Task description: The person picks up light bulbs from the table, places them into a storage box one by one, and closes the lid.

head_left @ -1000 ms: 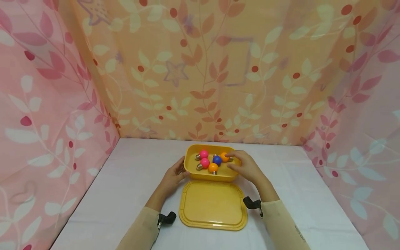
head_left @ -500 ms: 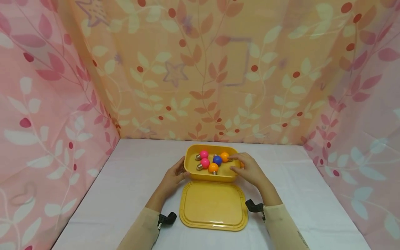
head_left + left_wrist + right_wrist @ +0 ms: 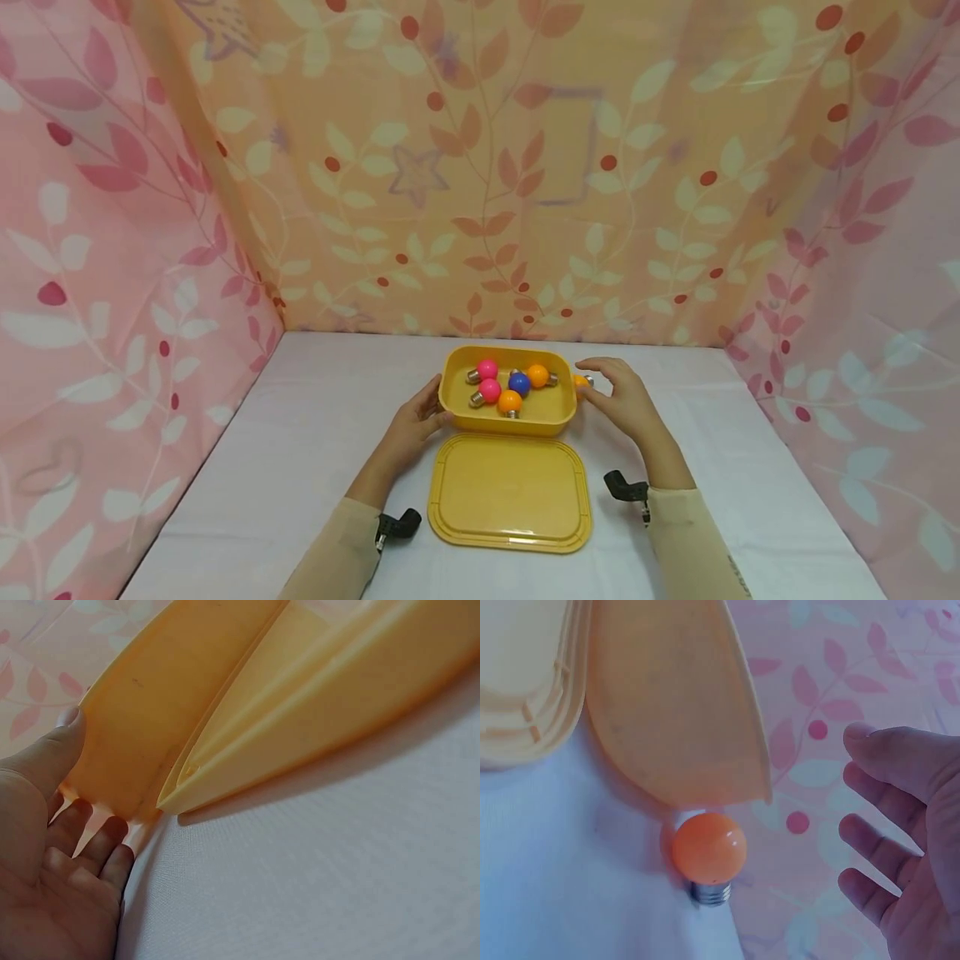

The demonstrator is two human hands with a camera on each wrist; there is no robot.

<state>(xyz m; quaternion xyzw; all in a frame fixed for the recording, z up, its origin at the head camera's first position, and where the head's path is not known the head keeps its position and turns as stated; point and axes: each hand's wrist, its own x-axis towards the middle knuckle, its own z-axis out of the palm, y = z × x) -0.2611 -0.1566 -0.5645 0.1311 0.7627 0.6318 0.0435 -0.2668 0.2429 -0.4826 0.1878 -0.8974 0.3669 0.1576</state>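
Observation:
In the head view a yellow plastic box (image 3: 551, 414) contains several small light bulbs: two pink bulbs (image 3: 489, 390), a blue bulb (image 3: 518, 383) and two orange bulbs (image 3: 510, 403). My left hand (image 3: 408, 425) rests against the box's left end; the left wrist view has its thumb and fingertips along the outer wall (image 3: 150, 705). Another orange bulb (image 3: 709, 849), with a metal screw base, lies on the table just outside the box's right end. Beside it, my right hand (image 3: 626, 404) has its thumb and fingers spread, apart from the bulb in the right wrist view.
A yellow lid (image 3: 510, 492) lies flat in front of the box. White cloth (image 3: 300, 450) covers the table. Floral curtains (image 3: 480, 167) hang behind it and along both sides.
My right hand has moved right, from over the box's right end to beyond it, uncovering the orange bulb outside. The left hand stays at the box.

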